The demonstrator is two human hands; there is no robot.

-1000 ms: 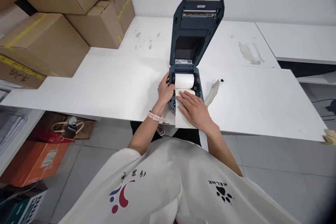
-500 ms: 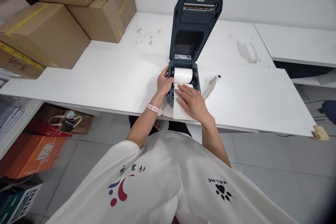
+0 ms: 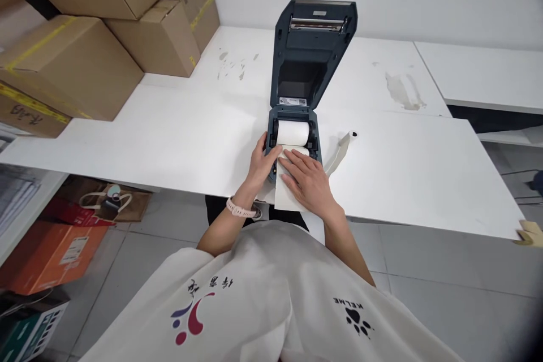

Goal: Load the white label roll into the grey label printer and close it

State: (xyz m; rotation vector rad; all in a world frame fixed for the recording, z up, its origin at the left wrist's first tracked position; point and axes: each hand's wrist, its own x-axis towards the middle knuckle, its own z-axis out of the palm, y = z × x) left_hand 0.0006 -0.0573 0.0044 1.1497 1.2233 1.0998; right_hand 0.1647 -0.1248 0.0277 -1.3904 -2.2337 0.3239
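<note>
A dark label printer (image 3: 299, 62) stands on the white table with its lid tipped up and back. Inside its base sits a roll of white label paper (image 3: 292, 133), and the paper strip (image 3: 285, 195) runs from it over the printer's front toward me. My right hand (image 3: 309, 180) lies flat on that strip with fingers stretched out. At the printer's left side is my left hand (image 3: 262, 163), its thumb reaching over to the edge of the paper and its fingers along the outer wall, partly hidden.
To the printer's right lies a small roll (image 3: 350, 137) with a loose tail of paper. Cardboard boxes (image 3: 76, 65) are stacked at the left of the table (image 3: 190, 136). A tan corner guard (image 3: 529, 233) covers the table's right corner. An orange box (image 3: 51, 257) sits below at left.
The whole view has shifted, so the printer appears lower. My left hand has slid toward me along the printer's side, with its thumb now at the paper's edge. My right hand stays on the strip.
</note>
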